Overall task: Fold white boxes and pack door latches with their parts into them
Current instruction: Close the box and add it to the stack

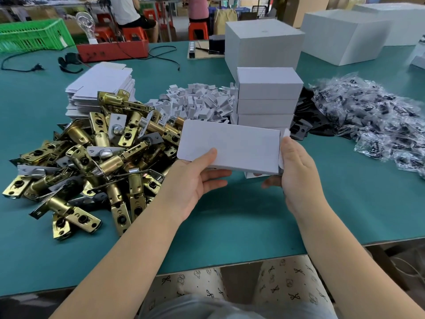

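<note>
You sit at a wide desk (230,215) covered in teal matting, its near edge running just above your lap. At its far left stands a green plastic crate (34,34), and beside that a red tray (112,50) with black cables (161,55) trailing across the mat. Beyond the desk, orange-red plastic stools (197,29) line an aisle, and two people sit on them with their backs to you. Brown cardboard cartons (296,10) stack up at the far right, with blue bins (243,10) near them. The light is even and bright across the whole room.
</note>
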Available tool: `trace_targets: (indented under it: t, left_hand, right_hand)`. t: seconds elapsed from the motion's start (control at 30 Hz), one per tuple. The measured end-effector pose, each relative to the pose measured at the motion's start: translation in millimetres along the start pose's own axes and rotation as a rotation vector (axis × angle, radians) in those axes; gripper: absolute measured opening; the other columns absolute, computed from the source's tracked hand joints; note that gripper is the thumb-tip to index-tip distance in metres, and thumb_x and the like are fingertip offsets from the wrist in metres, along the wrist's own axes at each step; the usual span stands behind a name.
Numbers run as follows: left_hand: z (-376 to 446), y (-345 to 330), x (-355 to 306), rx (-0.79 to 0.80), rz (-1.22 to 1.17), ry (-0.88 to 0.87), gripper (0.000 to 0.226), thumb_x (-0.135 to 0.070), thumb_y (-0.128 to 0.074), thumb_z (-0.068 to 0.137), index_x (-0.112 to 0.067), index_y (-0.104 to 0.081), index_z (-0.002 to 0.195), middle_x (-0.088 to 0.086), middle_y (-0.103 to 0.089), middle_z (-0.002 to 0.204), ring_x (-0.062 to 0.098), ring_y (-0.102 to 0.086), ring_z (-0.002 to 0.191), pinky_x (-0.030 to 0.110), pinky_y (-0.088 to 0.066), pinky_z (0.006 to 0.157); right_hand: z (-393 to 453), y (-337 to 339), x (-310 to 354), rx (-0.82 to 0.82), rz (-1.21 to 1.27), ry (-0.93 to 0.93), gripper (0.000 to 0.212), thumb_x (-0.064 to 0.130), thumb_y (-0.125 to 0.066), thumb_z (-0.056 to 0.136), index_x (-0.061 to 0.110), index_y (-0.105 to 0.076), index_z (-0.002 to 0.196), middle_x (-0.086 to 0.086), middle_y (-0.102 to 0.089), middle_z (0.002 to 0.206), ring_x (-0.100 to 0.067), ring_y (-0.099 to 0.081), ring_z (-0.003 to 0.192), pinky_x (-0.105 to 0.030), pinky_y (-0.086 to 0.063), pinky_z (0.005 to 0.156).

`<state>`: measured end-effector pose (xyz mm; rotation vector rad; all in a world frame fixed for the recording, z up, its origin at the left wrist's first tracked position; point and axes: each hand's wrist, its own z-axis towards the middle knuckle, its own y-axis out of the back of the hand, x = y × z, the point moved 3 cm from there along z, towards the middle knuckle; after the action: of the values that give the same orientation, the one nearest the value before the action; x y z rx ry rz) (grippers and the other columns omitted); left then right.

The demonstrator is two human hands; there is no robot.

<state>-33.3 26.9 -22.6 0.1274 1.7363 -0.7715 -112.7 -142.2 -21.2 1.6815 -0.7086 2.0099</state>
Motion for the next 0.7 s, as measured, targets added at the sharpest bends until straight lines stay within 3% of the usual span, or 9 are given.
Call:
trace_targets:
  t: [0.13, 0.23, 0.37, 0.6, 0.7]
  left_hand:
    - [0.4, 2.2, -0.4, 0.018, -0.032, 0.009, 0.036, -0.026, -0.068, 0.073, -0.016, -0.066, 0.108, 0.011, -0.075, 0.093, 0.025, -0.073, 0.075, 0.029, -0.058, 0.058]
    - [0.8, 2.7, 0.2, 0.02, -0.041, 0.004, 0.034, -0.025, -0.068, 0.074, -0.016, -0.066, 0.107, 0.012, -0.075, 0.093, 0.025, -0.073, 0.075, 0.029, -0.057, 0.057]
    - [0.9, 3.6, -0.3, 0.014, -0.043, 0.012, 0.034, -0.025, -0.067, 0.074, -0.015, -0.066, 0.107, 0.012, -0.075, 0.091, 0.024, -0.073, 0.074, 0.029, -0.057, 0.057]
    - [-0.6, 0.8, 1.3, 0.049, 0.043, -0.051, 0.028, -0.027, -0.066, 0.075, -0.025, -0.07, 0.103, 0.009, -0.075, 0.099, 0.025, -0.073, 0.079, 0.029, -0.058, 0.058]
    - [-0.6, -0.1, 2.5, 0.065, 0.021, -0.034, 0.029, -0.026, -0.066, 0.076, -0.023, -0.069, 0.105, 0.01, -0.075, 0.101, 0.026, -0.073, 0.08, 0.03, -0.058, 0.059]
  right_hand:
    - [0.0, -1.7, 2.5, 0.032, -0.027, 0.039, 0.026, 0.033, -0.035, 0.1, 0.033, -0.061, 0.1, 0.017, -0.069, 0.077, -0.007, -0.066, 0.056, -0.023, -0.049, 0.041]
    - [1.6, -1.3, 2.0, 0.06, -0.026, 0.033, 0.023, 0.033, -0.037, 0.101, 0.046, -0.053, 0.111, 0.022, -0.067, 0.088, -0.003, -0.064, 0.06, -0.022, -0.048, 0.043]
    - [0.2, -2.3, 1.3, 0.089, -0.028, 0.036, 0.029, 0.033, -0.035, 0.103, 0.054, -0.047, 0.117, 0.005, -0.059, 0.116, -0.002, -0.065, 0.064, -0.023, -0.049, 0.044]
    - [2.8, -0.9, -2.7, 0.043, -0.065, 0.01, 0.027, 0.029, -0.032, 0.105, 0.048, -0.048, 0.117, 0.012, -0.063, 0.1, -0.007, -0.066, 0.055, -0.021, -0.045, 0.04]
    - [4.5, 1.0, -4.6, 0.02, -0.089, 0.015, 0.027, 0.03, -0.032, 0.105, 0.048, -0.048, 0.115, 0.008, -0.062, 0.102, -0.004, -0.065, 0.055, -0.021, -0.045, 0.04]
